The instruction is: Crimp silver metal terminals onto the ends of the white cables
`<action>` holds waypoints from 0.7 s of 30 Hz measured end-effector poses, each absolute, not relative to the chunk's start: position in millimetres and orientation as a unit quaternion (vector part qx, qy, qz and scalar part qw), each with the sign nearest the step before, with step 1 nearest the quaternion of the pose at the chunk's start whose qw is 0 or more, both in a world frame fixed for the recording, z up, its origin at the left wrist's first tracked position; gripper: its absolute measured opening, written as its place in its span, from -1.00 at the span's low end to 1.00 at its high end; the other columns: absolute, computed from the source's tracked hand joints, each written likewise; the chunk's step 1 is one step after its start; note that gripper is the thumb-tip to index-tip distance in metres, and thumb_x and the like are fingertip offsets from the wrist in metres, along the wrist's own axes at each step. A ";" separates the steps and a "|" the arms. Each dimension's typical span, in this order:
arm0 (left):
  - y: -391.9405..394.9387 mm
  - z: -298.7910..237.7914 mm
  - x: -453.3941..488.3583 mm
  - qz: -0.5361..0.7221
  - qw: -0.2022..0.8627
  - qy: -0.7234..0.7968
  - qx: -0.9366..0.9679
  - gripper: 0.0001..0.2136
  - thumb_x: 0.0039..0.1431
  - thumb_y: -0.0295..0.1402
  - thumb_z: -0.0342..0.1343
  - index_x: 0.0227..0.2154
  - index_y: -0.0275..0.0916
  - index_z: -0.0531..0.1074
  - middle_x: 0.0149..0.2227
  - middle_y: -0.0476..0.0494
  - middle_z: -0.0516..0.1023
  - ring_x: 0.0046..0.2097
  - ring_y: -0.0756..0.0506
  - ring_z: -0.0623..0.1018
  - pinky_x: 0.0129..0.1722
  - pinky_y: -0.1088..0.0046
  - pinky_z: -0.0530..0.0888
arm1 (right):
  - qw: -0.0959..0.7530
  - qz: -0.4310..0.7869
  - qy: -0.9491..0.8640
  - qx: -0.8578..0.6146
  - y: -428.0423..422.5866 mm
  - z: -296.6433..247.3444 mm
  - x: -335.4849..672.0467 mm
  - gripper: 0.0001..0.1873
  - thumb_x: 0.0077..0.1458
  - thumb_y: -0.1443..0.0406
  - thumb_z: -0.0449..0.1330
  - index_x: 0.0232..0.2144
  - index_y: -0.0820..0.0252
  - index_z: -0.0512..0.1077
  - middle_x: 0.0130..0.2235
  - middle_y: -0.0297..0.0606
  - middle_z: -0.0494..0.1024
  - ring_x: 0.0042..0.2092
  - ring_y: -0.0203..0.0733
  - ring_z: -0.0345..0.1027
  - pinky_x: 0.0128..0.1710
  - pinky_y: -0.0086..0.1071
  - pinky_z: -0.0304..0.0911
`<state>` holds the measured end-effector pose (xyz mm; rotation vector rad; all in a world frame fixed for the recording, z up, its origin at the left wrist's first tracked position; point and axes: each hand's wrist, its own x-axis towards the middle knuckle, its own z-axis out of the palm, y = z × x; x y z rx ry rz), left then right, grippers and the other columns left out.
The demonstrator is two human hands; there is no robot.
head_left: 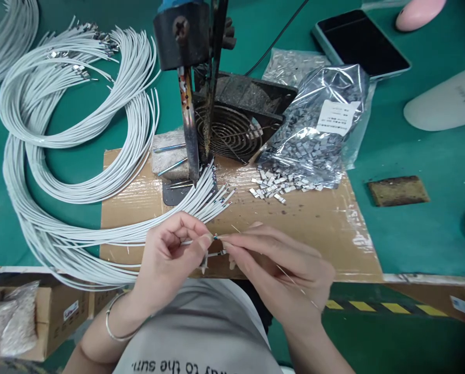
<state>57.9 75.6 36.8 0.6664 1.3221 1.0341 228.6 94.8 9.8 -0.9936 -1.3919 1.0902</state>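
My left hand (pixel 174 257) is closed in a pinch on a white cable, whose stripped end with small coloured wires (pixel 216 237) sticks out past the thumb. My right hand (pixel 283 265) meets it there, finger and thumb pinched at the tip of that cable. A thin solder wire (pixel 295 284) runs through the right hand, and its free end shows above the fingers. Just below the pinch is a small metal part (pixel 217 253), partly hidden by the hands. Beyond them, a bundle of white cables (pixel 193 205) lies with its ends toward my right.
A soldering iron (pixel 188 114) points down over the cable ends, before a black fan (pixel 232 130). Loose metal connectors (pixel 273 183) spill from a plastic bag (pixel 322 119) onto cardboard (pixel 318 218). Coiled white cables (pixel 77 130), a phone (pixel 360 44) and a brown sponge (pixel 398 190) surround this.
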 end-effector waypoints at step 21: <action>75.0 39.1 59.4 0.429 0.593 0.607 0.309 -0.91 0.24 -0.47 0.34 -0.39 -0.23 0.60 -0.49 0.06 0.55 -0.53 0.15 0.37 -0.54 0.76 0.32 | 0.511 0.527 -0.495 -0.465 93.3 6.8 230.0 -0.72 0.20 0.49 0.37 -0.28 -0.04 0.74 -0.41 -0.42 0.66 -0.50 -0.40 0.45 -0.54 -0.54 0.35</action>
